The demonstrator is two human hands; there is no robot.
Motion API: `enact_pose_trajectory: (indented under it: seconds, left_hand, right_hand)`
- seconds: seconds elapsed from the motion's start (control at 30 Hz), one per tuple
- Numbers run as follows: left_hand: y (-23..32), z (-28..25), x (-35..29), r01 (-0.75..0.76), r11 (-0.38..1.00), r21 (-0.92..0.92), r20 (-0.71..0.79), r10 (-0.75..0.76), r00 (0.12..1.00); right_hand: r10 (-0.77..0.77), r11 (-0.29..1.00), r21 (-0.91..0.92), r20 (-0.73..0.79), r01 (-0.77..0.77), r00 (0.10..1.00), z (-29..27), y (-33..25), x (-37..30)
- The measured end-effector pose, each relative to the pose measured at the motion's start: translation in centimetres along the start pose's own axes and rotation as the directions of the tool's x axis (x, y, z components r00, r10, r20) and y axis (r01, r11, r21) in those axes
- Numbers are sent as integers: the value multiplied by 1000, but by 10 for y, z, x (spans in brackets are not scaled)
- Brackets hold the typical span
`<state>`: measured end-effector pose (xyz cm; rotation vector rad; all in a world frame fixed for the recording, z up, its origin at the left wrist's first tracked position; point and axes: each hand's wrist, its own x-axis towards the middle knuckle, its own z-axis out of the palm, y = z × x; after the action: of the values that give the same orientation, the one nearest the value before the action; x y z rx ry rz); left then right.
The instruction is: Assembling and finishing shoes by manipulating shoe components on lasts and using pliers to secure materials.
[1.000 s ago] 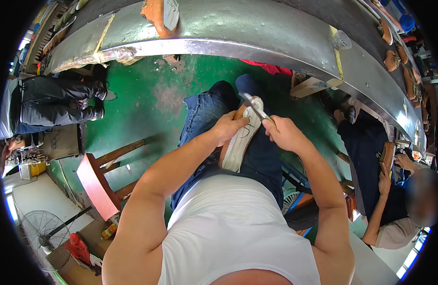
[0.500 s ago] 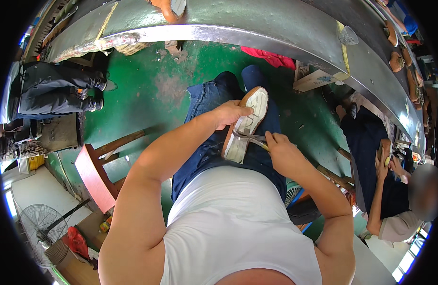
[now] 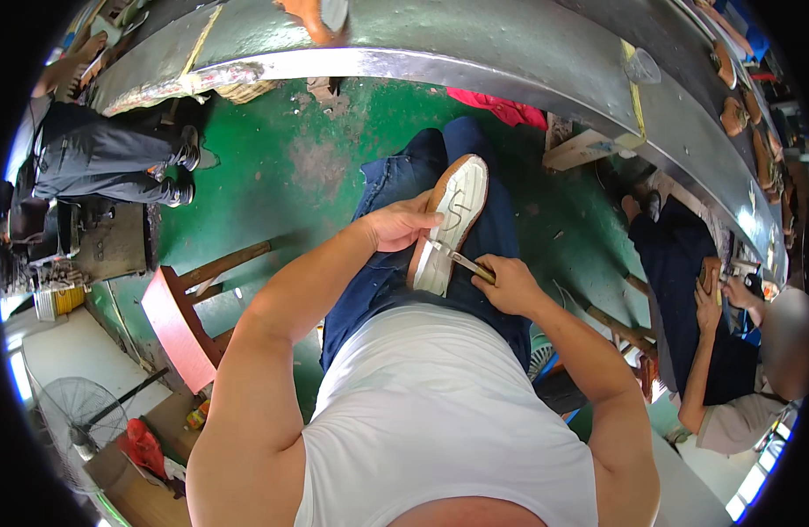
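An upturned shoe (image 3: 463,195) lies along my thighs. Its underside is off-white with a dark wavy line, and a tan-brown edge runs around it. My left hand (image 3: 402,225) grips the shoe by its left side, with the thumb over the underside. My right hand (image 3: 511,285) is closed around the yellowish handles of metal pincers (image 3: 460,260). The metal head of the pincers lies against the underside near my left hand; whether the jaws bite on anything is too small to tell.
A metal-edged workbench (image 3: 378,66) curves across the far side, with a brown shoe (image 3: 309,19) on it. A wooden stool (image 3: 180,329) stands at my left, near a fan (image 3: 81,422). At right a co-worker (image 3: 729,378) handles a brown shoe; another person's legs (image 3: 106,162) show at left.
The pincers have turned over the shoe, and my right hand has moved slightly down. My left hand has slid down and left along the shoe, uncovering more of the wavy line.
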<state>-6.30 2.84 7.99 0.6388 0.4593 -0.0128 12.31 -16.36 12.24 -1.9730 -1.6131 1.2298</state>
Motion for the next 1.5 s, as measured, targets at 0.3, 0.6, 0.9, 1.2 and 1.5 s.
enact_pose_trajectory:
  seconds: [0.3,0.6,0.9,1.2,1.5]
  left_hand:
    - [-24,22,20,40,924,380,-258,64,964]
    - [-55,42,-3,-34,702,712,-297,345,890]
    - [-87,29,-14,41,441,897,-195,312,930]
    - [-14,45,-53,-240,919,312,-127,291,948]
    - [279,143,46,-402,717,570,-124,558,820]
  right_hand:
    - [-66,953,-299,-64,44,996,7,-5,-48]
    - [137,990,-13,263,-139,955,-22,17,-42]
    - [102,961,253,67,-116,993,-50,-21,-33]
    - [172,903,428,-260,-47,950,6,57,-22]
    - [237,742,668,-193,-49,952,11,89,-6]
